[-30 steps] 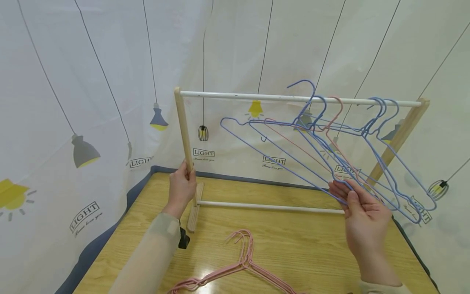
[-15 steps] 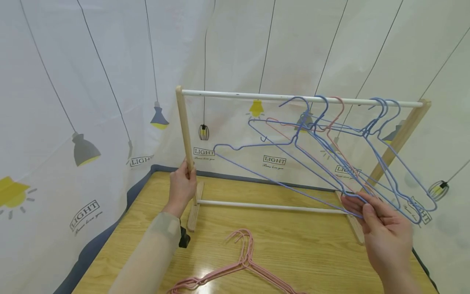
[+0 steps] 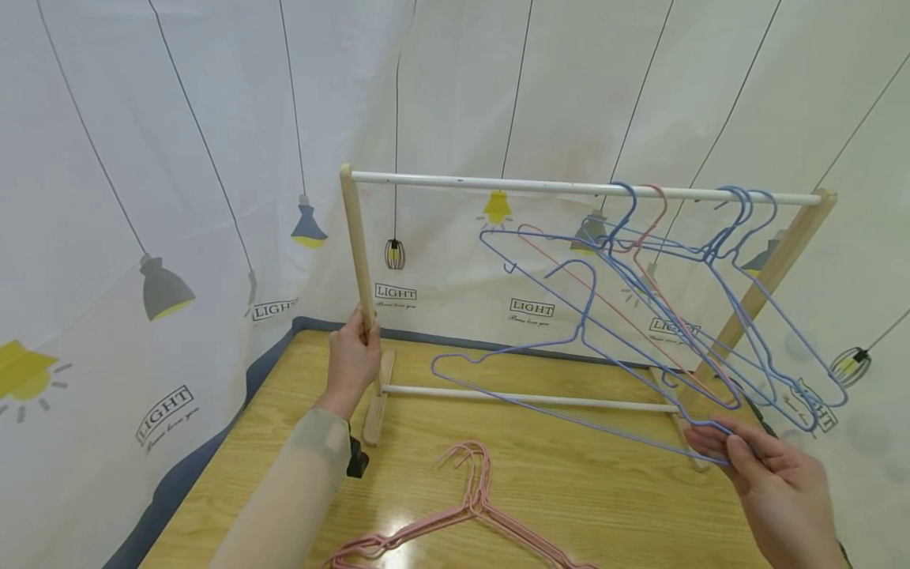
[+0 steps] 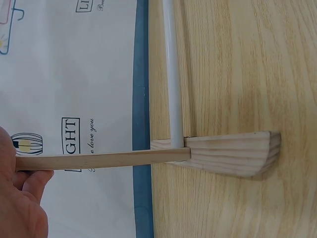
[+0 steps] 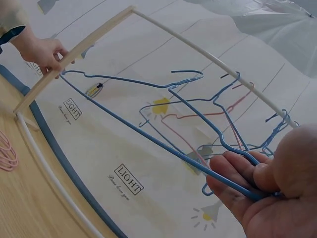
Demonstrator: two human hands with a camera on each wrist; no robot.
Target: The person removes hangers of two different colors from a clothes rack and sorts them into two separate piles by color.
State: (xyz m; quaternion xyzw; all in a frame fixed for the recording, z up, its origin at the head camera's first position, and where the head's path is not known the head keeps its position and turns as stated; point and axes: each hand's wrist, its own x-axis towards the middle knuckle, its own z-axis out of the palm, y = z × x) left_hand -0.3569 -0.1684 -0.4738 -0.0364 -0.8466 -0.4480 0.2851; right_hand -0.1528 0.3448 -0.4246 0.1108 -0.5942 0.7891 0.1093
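My left hand (image 3: 353, 356) grips the left wooden post (image 3: 359, 253) of a small garment rack, about halfway up. In the left wrist view, thumb and fingers wrap that post (image 4: 104, 159) above its wooden foot (image 4: 228, 151). With my right hand (image 3: 775, 474) I pinch one end of a blue wire hanger (image 3: 526, 344). Its hook is below the rack's white top rail (image 3: 483, 186), apart from it. The right wrist view shows the hanger's corner (image 5: 237, 188) between thumb and fingers. Several blue hangers (image 3: 739, 229) and a pink one (image 3: 657, 213) hang on the rail's right part.
A small stack of pink hangers (image 3: 472, 510) lies on the wooden table (image 3: 569, 466) in front of the rack. The rack's lower white bar (image 3: 526, 398) runs close above the tabletop. Behind stands a white curtain (image 3: 213, 118) printed with lamps.
My right hand has moved down and right, drawing the blue hanger off the top rail and toward me. My left hand has stayed on the post.
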